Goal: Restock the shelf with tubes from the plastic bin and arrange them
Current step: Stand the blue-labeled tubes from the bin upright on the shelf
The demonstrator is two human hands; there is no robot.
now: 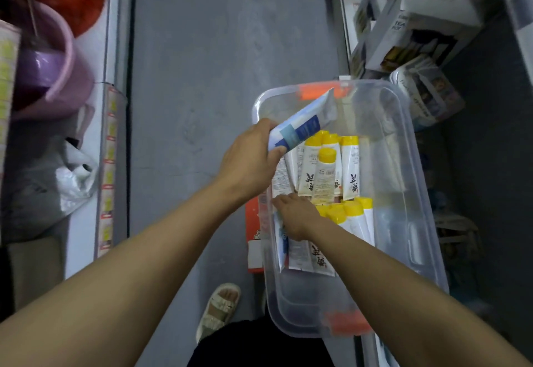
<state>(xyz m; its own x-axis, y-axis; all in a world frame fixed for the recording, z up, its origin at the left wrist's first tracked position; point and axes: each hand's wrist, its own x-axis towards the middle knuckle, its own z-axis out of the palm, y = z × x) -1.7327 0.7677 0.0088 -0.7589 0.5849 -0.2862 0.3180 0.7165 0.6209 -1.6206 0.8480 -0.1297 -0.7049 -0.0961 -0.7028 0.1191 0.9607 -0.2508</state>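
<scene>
A blue-and-white tube is gripped in the left hand, lifted above the clear plastic bin and tilted, its crimped end pointing up toward the bin's far rim. The print on its dark blue label is too blurred to be read.

The right hand is reached down into the bin, fingers curled onto the tubes at the left side; whether anything is actually pinched can't be told, since the fingertips are hidden.

Inside the bin, yellow-capped tubes are lying in two loose rows, caps pointing away in both. Big red brush-style characters are printed near their lower ends, plus small grey text that can't be made out. A couple of white tubes with fine print are wedged along the left wall.

The bin has orange latches at both ends and is sat partly on an orange-and-white carton. Around it: grey floor, a sandalled foot just beside the near corner, a purple bucket and a crumpled plastic bag on the left, white boxes stacked on the right. Price tags are run down the left shelf edge, unreadable.
</scene>
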